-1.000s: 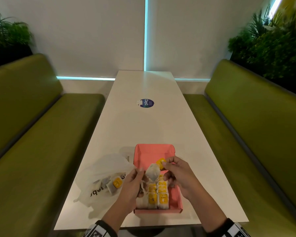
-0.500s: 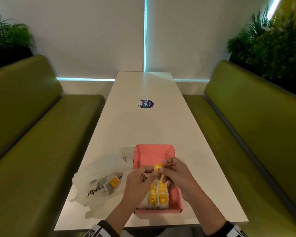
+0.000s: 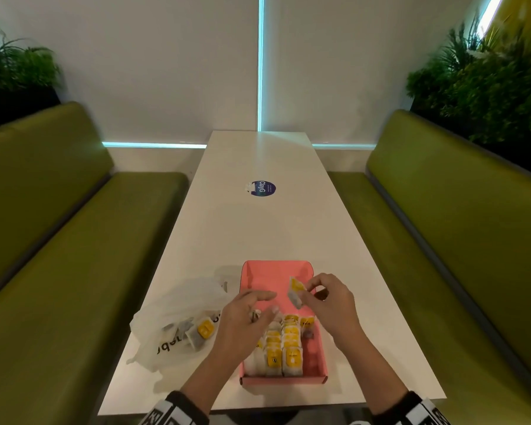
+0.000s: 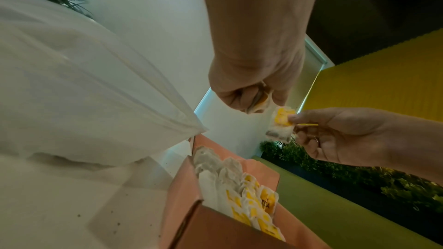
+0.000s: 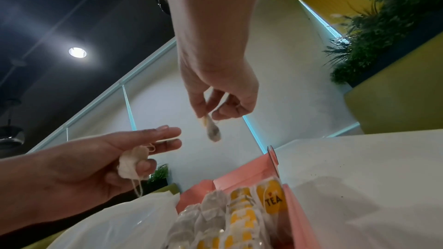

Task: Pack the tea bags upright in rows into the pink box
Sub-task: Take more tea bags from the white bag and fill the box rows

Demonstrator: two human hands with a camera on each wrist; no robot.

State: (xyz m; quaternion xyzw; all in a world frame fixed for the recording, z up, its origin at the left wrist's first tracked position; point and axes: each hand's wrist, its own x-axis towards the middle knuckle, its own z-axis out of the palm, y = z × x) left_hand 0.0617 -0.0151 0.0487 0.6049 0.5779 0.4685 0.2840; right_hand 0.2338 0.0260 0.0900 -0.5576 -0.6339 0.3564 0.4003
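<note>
Head view: right hand (image 3: 325, 305) is pinching one tea bag (image 3: 295, 292) over the pink box (image 3: 276, 271), left hand (image 3: 242, 317) is clutching another, rows are filling the near half, more bags are waiting in the plastic bag (image 3: 178, 320) on the bench (image 3: 258, 228).

Booth setting. Long white table (image 3: 258, 228) runs toward a white wall (image 3: 181, 62) with thin cyan light strips (image 3: 260, 62). Olive-green benches either side: left bench (image 3: 59, 228), right bench (image 3: 442, 228). Green plants (image 3: 485, 78) behind both backrests. Dark ceiling with a round downlight (image 5: 77, 52) (right wrist view only). Round dark sticker (image 3: 263, 188) at mid-table.
</note>
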